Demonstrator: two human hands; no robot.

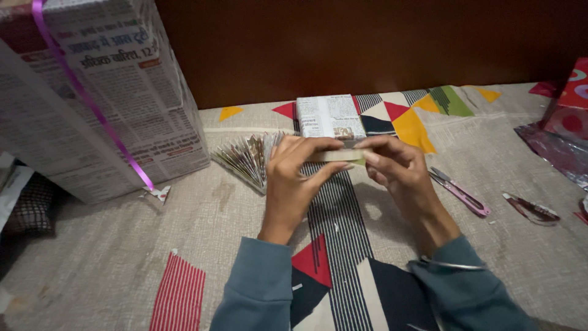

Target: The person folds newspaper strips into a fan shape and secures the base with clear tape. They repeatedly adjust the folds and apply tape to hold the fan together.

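A narrow folded strip of newspaper is pinched between my left hand and my right hand, held edge-on just above the cloth. Left of my left hand lies a pleated newspaper fan, spread open on the cloth. Just beyond my fingers sits a small box wrapped in newspaper. Both sleeves are blue-grey, and a thin bangle circles my right wrist.
A large newspaper-wrapped box tied with purple ribbon stands at the left. Pink thread snips and a shiny red scrap lie to the right. Shiny red wrapping sits at the far right. A dark wooden board backs the patterned cloth.
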